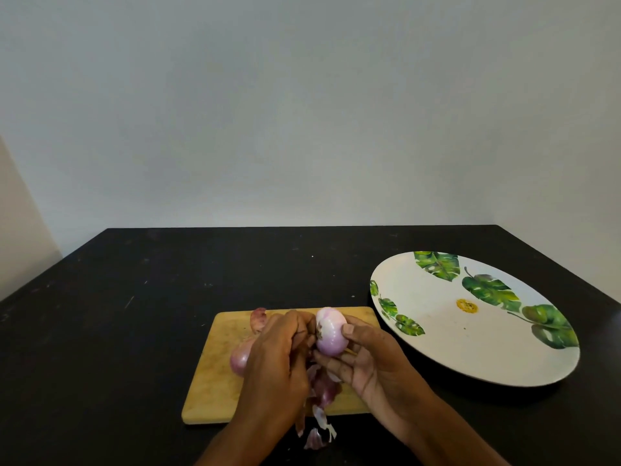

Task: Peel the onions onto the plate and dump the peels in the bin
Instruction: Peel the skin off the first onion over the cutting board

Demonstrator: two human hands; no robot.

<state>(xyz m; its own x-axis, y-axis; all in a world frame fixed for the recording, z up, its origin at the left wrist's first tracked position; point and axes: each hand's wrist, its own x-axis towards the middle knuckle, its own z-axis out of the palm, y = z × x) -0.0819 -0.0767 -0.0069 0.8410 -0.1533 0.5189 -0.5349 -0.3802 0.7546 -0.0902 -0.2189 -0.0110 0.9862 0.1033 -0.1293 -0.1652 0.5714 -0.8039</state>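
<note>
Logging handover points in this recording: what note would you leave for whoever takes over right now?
Right hand grips the nearly peeled onion above the cutting board. Left hand is curled at its side; whether it pinches skin is hidden. Second onion, unpeeled, lies on the board. Peels lie at the board's near edge and on the table. Plate holds no onion. Left: finish both, plate them, bin peels; no bin in view.

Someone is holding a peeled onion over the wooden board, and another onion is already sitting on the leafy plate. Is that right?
Not quite. The head view shows no onion on the leafy plate; the other onion lies on the wooden board. The right hand does hold the peeled onion over it.
</note>
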